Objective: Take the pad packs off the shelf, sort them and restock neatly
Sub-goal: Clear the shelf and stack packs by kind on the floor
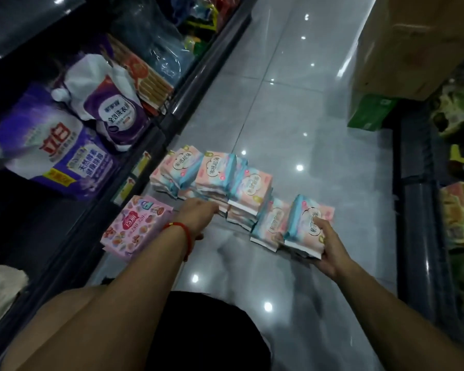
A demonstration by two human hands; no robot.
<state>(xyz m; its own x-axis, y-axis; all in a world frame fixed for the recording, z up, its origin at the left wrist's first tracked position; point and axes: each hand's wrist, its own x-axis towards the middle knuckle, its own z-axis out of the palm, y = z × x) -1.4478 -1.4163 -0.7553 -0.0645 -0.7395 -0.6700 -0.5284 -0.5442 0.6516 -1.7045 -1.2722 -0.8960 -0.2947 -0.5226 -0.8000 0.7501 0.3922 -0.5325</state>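
Packs off shelf, piled on floor (319,116). Right hand (330,245) gripping pad pack (306,223); left hand (198,210) reaching pile (212,178), grip unclear. Sorting underway, restocking left.

glossy plastic pad packs (225,183), polished floor tiles (306,103)

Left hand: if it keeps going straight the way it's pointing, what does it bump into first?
Probably the stacked pad packs on the floor. The left hand reaches toward their near edge; whether it already touches is unclear.
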